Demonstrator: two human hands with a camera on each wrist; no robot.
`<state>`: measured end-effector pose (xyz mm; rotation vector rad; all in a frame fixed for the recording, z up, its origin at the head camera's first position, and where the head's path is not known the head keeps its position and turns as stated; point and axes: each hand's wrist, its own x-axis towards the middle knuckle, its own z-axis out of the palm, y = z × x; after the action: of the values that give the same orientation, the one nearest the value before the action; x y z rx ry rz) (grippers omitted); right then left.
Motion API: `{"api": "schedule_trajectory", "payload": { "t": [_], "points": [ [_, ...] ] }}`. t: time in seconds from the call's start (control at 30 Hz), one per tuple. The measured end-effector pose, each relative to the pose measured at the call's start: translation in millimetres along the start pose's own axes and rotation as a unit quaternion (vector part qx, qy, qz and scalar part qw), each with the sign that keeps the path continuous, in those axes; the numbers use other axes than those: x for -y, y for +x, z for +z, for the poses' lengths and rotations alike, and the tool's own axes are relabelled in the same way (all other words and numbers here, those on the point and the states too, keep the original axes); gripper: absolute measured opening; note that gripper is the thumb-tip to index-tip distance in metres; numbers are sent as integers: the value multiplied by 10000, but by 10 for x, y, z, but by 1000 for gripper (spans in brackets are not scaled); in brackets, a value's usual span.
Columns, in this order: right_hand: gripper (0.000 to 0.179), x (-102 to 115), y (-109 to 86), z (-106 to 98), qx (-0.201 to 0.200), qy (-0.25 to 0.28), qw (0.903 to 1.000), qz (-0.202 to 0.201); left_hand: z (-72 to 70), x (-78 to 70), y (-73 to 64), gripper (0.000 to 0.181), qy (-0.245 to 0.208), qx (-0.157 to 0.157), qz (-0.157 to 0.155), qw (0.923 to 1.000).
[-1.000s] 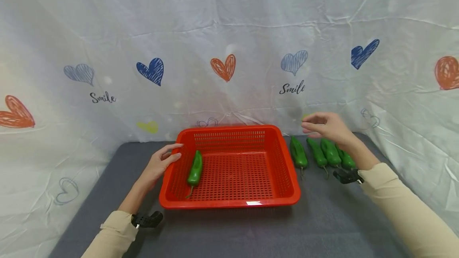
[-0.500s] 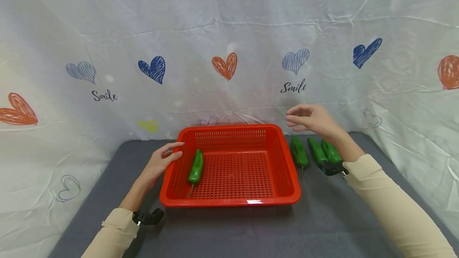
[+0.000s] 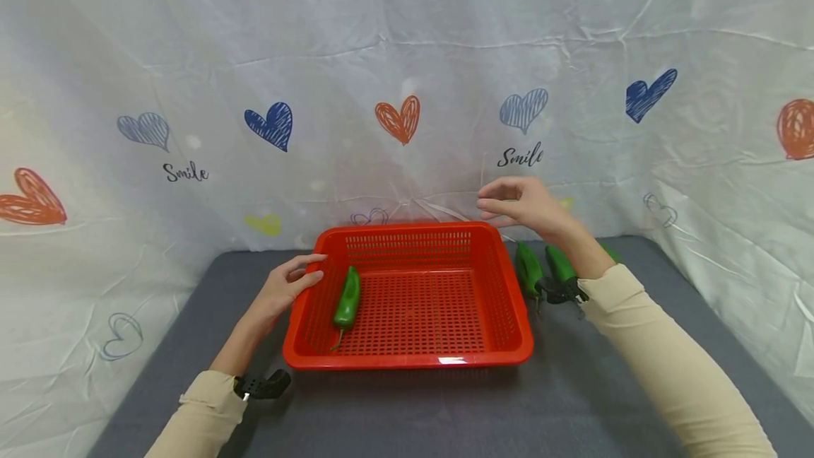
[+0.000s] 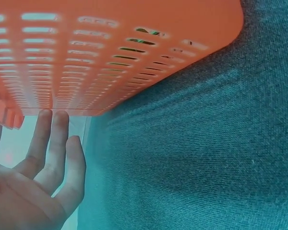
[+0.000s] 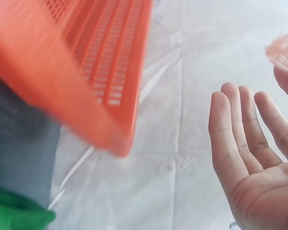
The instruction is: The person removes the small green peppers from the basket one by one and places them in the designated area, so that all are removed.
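Note:
A red plastic basket [image 3: 407, 360] with slotted walls sits on the table, and one long green pepper [image 3: 347, 299] lies inside near its left wall. My left hand [image 3: 286, 288] holds the basket's left rim, thumb and forefinger over the edge. In the left wrist view, its other fingers [image 4: 60, 129] reach the outer wall from below. Raised above the back right corner of the basket is my right hand [image 3: 524, 205], its fingers loosely bent with nothing in them. The right wrist view shows the bare palm [image 5: 266, 191].
Right of the basket lie several more green peppers [image 3: 528, 267], partly hidden by my right wrist and its black strap [image 3: 562, 291]. A grey cloth covers the table [image 3: 407, 415]. Behind it hangs a white sheet [image 3: 445, 69] printed with hearts.
My right hand has moved left and slightly up, from over the peppers to the basket's back right corner, empty throughout. The left hand, basket and pepper inside have stayed put.

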<state>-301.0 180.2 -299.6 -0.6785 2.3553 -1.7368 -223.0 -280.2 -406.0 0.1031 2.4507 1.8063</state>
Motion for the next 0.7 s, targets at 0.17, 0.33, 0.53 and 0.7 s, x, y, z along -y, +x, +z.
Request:
{"api": "schedule_trajectory", "payload": {
  "t": [0.17, 0.33, 0.53, 0.7],
  "points": [
    [32, 99, 91, 166, 129, 236, 9995, -139, -8, -15, 5, 56, -23, 28, -31, 10000],
    [29, 184, 175, 341, 291, 563, 9976, -263, -14, -31, -5, 56, 111, 63, -92, 9999],
    [28, 261, 252, 526, 355, 663, 9967, -299, -3, -68, -8, 56, 87, 47, -243, 9997],
    [25, 312, 310, 681, 416, 862, 9951, -245, -12, -93, -9, 56, 22, 65, -292, 9996]
  ]
}}
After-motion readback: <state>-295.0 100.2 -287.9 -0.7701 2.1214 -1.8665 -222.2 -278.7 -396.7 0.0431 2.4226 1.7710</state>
